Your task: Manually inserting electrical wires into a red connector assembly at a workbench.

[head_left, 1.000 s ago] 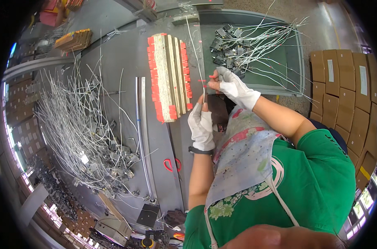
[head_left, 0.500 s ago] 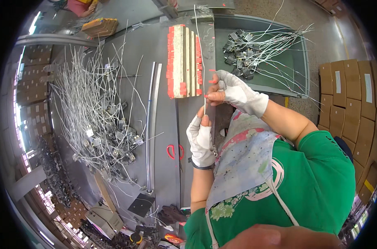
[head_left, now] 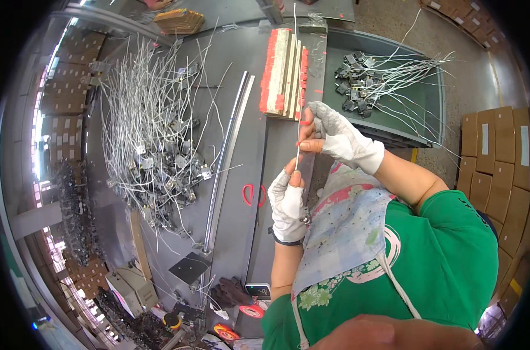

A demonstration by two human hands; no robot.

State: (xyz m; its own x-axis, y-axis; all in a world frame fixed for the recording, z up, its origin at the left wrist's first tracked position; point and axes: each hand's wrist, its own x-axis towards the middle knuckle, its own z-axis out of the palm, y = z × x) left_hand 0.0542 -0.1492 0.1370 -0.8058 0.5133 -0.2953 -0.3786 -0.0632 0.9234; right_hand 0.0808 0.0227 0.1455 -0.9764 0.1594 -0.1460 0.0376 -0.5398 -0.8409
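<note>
Right hand (head_left: 340,140) further from left hand (head_left: 288,201) — wire (head_left: 298,149) stretched

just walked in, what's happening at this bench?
A person in white work gloves is handling a thin white wire over the grey workbench. The right hand pinches the wire higher up; the left hand grips it lower down, so it runs taut between them. A big tangle of wired parts lies to the left, a smaller batch sits in the green tray to the right, and red scissors lie by the left hand.
</note>
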